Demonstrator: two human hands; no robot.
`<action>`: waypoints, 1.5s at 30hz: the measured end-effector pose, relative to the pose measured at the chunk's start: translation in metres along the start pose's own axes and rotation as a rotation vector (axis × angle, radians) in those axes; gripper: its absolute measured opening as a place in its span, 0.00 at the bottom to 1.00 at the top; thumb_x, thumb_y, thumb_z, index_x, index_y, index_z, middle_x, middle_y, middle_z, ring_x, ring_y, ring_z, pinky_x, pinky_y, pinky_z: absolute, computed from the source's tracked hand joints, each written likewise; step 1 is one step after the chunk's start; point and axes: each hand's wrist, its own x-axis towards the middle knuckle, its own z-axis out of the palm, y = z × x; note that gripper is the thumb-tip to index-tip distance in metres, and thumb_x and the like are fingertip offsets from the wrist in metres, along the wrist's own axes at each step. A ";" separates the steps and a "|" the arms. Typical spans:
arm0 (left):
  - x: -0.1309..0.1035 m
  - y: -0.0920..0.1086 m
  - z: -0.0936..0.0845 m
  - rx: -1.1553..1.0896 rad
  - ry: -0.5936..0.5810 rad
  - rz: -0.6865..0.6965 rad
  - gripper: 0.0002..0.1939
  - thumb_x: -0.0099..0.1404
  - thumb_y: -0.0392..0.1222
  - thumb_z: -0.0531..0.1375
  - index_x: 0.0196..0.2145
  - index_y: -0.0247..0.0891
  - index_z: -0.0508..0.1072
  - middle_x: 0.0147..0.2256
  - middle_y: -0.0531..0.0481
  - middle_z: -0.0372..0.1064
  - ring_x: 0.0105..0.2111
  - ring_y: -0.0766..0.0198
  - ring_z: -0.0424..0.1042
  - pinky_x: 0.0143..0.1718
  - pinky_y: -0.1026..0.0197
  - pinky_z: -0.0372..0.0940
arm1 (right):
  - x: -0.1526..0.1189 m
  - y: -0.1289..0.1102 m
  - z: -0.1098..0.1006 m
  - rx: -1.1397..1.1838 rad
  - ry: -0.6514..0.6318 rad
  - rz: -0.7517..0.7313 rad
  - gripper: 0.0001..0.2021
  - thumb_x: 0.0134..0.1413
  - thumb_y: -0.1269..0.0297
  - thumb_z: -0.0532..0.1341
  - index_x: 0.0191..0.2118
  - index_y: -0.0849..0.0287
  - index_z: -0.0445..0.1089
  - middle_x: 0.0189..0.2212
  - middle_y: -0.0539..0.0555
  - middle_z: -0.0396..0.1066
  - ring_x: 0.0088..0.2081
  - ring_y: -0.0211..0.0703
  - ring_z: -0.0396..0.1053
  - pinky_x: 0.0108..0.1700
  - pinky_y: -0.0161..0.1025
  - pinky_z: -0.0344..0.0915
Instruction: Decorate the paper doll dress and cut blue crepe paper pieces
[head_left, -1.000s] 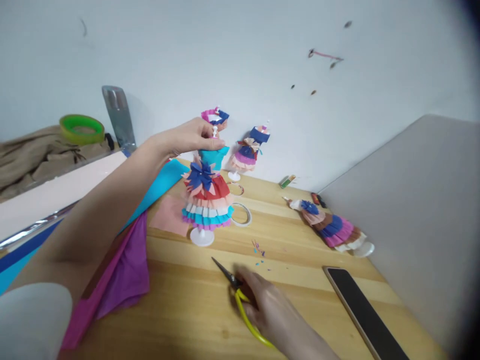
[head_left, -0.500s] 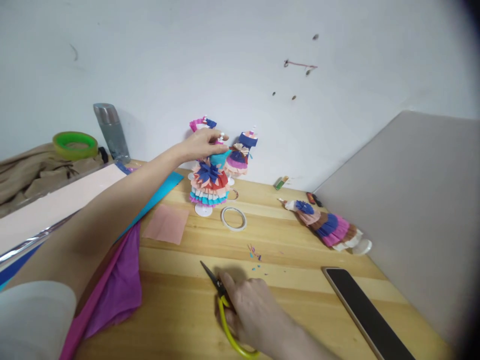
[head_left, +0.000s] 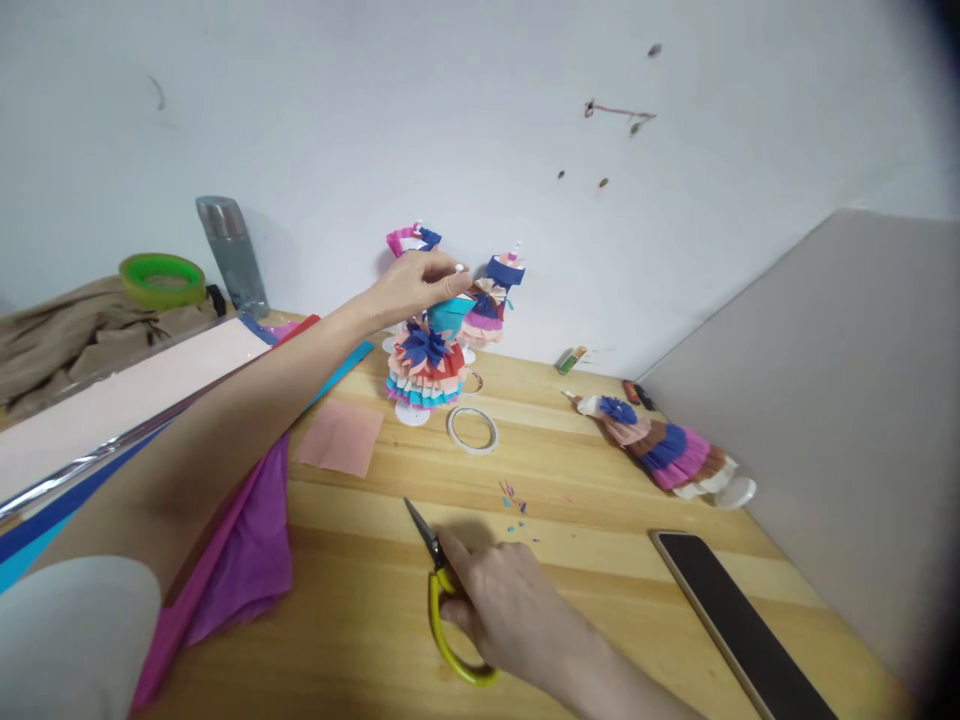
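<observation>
With my left hand (head_left: 420, 285) I grip the white knobbed top of a small dress form. It stands upright on a round white base and wears a ruffled paper dress (head_left: 429, 375) in turquoise, blue, red and peach. My right hand (head_left: 502, 605) is closed around yellow-handled scissors (head_left: 450, 640), low over the front of the table, blades closed and pointing away to the left. Behind my left hand stand two more dressed forms, one with a blue band (head_left: 505, 270), the other with a magenta and blue collar (head_left: 412, 240) and partly hidden.
A roll of white tape (head_left: 472, 431), a pink paper square (head_left: 340, 438) and paper scraps (head_left: 514, 500) lie mid-table. Another dress form (head_left: 667, 450) lies on its side at right, near a phone (head_left: 735, 620). Coloured paper (head_left: 247, 560), green tape (head_left: 161, 280) and a bottle (head_left: 232, 255) are at left.
The view has shifted slightly, moving most things a little right and up in the picture. My left hand stays on the dress form's top; the scissors remain in my right hand.
</observation>
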 end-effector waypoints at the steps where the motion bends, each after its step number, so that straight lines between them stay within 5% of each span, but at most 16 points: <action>1: -0.002 0.001 -0.001 -0.021 0.021 -0.001 0.22 0.60 0.58 0.58 0.32 0.33 0.74 0.35 0.46 0.72 0.35 0.63 0.68 0.36 0.62 0.61 | 0.000 0.000 0.000 -0.007 -0.006 0.001 0.12 0.52 0.64 0.56 0.43 0.59 0.67 0.30 0.55 0.76 0.30 0.49 0.73 0.27 0.40 0.43; 4: -0.010 0.001 -0.006 -0.124 0.090 -0.091 0.29 0.61 0.65 0.54 0.37 0.32 0.74 0.38 0.43 0.73 0.39 0.60 0.70 0.38 0.61 0.63 | 0.001 0.002 0.004 -0.005 0.003 -0.004 0.14 0.53 0.63 0.57 0.45 0.59 0.67 0.30 0.56 0.76 0.30 0.51 0.74 0.27 0.40 0.44; 8: -0.031 -0.011 -0.012 -0.244 0.154 -0.384 0.38 0.63 0.69 0.43 0.44 0.32 0.72 0.39 0.39 0.73 0.36 0.61 0.72 0.35 0.62 0.65 | 0.004 0.006 0.011 0.030 0.046 -0.024 0.21 0.53 0.64 0.57 0.54 0.60 0.64 0.34 0.57 0.77 0.34 0.53 0.74 0.29 0.40 0.48; 12: -0.066 -0.035 -0.015 0.072 -0.042 -0.622 0.29 0.64 0.60 0.48 0.41 0.31 0.73 0.35 0.40 0.74 0.31 0.62 0.72 0.31 0.63 0.65 | 0.009 0.006 0.017 0.050 0.062 0.014 0.25 0.54 0.63 0.56 0.59 0.60 0.60 0.37 0.59 0.77 0.36 0.54 0.74 0.31 0.40 0.51; 15: -0.099 -0.050 -0.016 0.239 -0.193 -0.690 0.15 0.54 0.50 0.60 0.28 0.34 0.75 0.25 0.46 0.72 0.30 0.60 0.71 0.32 0.62 0.63 | 0.011 0.006 0.019 0.060 0.092 0.036 0.23 0.55 0.63 0.55 0.57 0.59 0.62 0.37 0.59 0.77 0.36 0.52 0.74 0.31 0.39 0.51; 18: -0.132 -0.060 -0.012 0.396 -0.319 -0.731 0.06 0.47 0.41 0.63 0.23 0.35 0.74 0.26 0.47 0.71 0.35 0.56 0.72 0.37 0.61 0.63 | 0.012 0.006 0.019 0.094 0.124 0.030 0.20 0.54 0.63 0.57 0.53 0.58 0.64 0.36 0.57 0.76 0.36 0.49 0.73 0.31 0.38 0.50; 25: -0.171 -0.057 0.008 0.556 -0.378 -0.741 0.06 0.47 0.34 0.58 0.27 0.35 0.72 0.34 0.41 0.72 0.41 0.51 0.70 0.38 0.59 0.61 | 0.010 0.006 0.019 0.177 0.180 -0.016 0.12 0.51 0.65 0.59 0.44 0.56 0.67 0.34 0.53 0.74 0.33 0.42 0.70 0.31 0.35 0.49; 31: -0.181 -0.007 0.034 0.201 -0.362 -0.609 0.03 0.50 0.38 0.57 0.23 0.37 0.65 0.24 0.51 0.65 0.30 0.60 0.67 0.30 0.62 0.57 | 0.014 0.021 0.018 0.332 0.228 -0.094 0.12 0.52 0.60 0.60 0.42 0.58 0.70 0.30 0.52 0.73 0.30 0.42 0.68 0.31 0.35 0.53; 36: -0.202 0.033 0.071 -0.255 -0.347 -0.548 0.07 0.54 0.43 0.57 0.28 0.38 0.63 0.25 0.55 0.65 0.26 0.67 0.66 0.26 0.66 0.59 | 0.027 0.031 0.025 0.811 0.407 -0.169 0.24 0.55 0.49 0.58 0.50 0.61 0.69 0.37 0.57 0.75 0.34 0.45 0.70 0.36 0.39 0.63; 40: -0.215 0.036 0.096 -0.452 -0.241 -0.557 0.10 0.51 0.40 0.62 0.32 0.36 0.67 0.28 0.54 0.67 0.29 0.68 0.67 0.30 0.66 0.61 | 0.037 0.029 0.040 1.187 0.500 -0.133 0.22 0.44 0.50 0.66 0.40 0.62 0.73 0.35 0.56 0.76 0.34 0.46 0.71 0.36 0.40 0.67; 45: -0.219 0.023 0.098 -0.686 -0.172 -0.682 0.22 0.45 0.44 0.69 0.38 0.34 0.71 0.32 0.48 0.73 0.30 0.65 0.72 0.32 0.63 0.65 | 0.040 0.033 0.051 1.273 0.632 -0.029 0.17 0.45 0.51 0.66 0.32 0.61 0.72 0.29 0.54 0.75 0.29 0.43 0.69 0.31 0.39 0.66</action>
